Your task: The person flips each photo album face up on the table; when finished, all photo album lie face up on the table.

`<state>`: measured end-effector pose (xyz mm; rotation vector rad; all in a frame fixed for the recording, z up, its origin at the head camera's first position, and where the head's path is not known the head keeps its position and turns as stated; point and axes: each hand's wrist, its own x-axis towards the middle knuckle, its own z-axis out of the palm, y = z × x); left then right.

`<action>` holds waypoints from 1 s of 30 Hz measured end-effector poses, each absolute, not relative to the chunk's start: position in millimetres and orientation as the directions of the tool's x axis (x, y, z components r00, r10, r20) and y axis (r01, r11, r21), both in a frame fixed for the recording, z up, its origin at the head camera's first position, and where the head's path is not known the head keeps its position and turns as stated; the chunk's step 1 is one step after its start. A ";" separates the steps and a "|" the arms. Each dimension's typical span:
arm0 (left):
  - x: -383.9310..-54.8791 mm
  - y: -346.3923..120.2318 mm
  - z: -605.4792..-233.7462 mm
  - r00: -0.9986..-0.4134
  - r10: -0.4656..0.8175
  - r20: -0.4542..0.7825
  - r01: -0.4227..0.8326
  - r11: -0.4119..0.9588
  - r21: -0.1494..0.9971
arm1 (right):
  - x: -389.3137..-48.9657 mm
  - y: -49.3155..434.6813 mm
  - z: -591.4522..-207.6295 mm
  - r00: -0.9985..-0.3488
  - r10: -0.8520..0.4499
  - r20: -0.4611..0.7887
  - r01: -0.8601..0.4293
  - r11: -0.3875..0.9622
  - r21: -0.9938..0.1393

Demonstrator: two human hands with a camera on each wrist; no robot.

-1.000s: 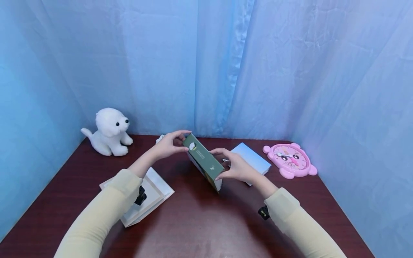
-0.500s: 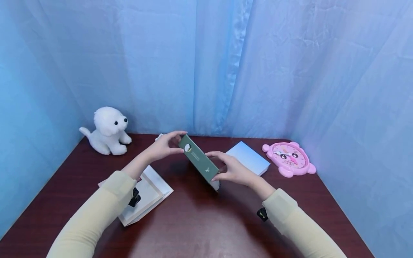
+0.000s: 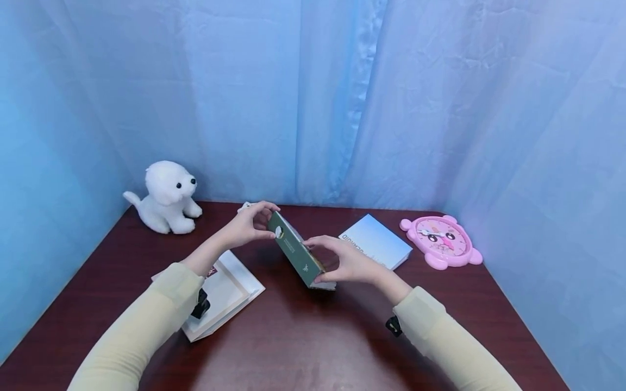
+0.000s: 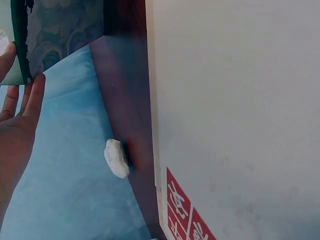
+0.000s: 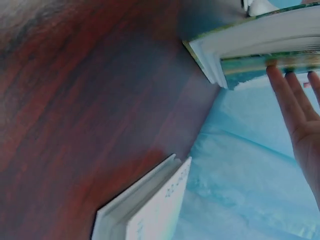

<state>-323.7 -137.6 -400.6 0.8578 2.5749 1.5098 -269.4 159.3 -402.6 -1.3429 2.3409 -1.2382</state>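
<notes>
A thick book (image 3: pixel 295 252) with a green spine stands tilted over the middle of the table, spine facing up. My left hand (image 3: pixel 246 224) grips its far left end, thumb on the spine and fingers behind. At the near right end my right hand (image 3: pixel 344 259) pinches the book between thumb and fingers. In the right wrist view the pages of the book (image 5: pixel 280 37) show, with several fingertips (image 5: pixel 282 85) against its cover. The left wrist view shows fingers (image 4: pixel 35 95) at one corner of the book (image 4: pixel 60 35).
White books (image 3: pixel 230 293) lie under the left forearm. A blue-white book (image 3: pixel 379 241) lies beyond the right hand, and a pink clock (image 3: pixel 442 241) is farther right. A white plush dog (image 3: pixel 171 198) sits back left. A small white object (image 3: pixel 244 207) is behind the left hand.
Both hands have shifted slightly left and toward me with the green book. It has turned, so its spine now leans more to the left and the right-side cover shows.
</notes>
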 end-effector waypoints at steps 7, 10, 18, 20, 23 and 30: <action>-323.7 -137.6 -406.6 -0.852 0.471 0.230 0.432 0.383 0.817 | -269.0 161.1 -409.8 -0.601 -0.769 0.217 -0.659 0.324 -0.678; -322.6 -137.3 -407.1 -0.844 0.485 0.227 0.438 0.381 0.814 | -274.9 165.1 -417.0 -0.594 -0.774 0.219 -0.691 0.352 -0.632; -320.4 -134.4 -407.4 -0.836 0.501 0.224 0.477 0.461 0.749 | -277.8 169.2 -421.7 -0.596 -0.782 0.184 -0.702 0.396 -0.592; -320.1 -133.7 -407.8 -0.845 0.496 0.199 0.459 0.485 0.744 | -278.9 169.9 -423.3 -0.596 -0.784 0.176 -0.698 0.397 -0.596; -319.3 -133.5 -409.2 -0.851 0.501 0.160 0.442 0.516 0.734 | -280.4 171.0 -426.4 -0.601 -0.788 0.135 -0.682 0.417 -0.600; -317.5 -135.3 -412.0 -0.853 0.515 0.087 0.413 0.564 0.715 | -282.7 171.6 -434.7 -0.604 -0.794 0.064 -0.667 0.460 -0.586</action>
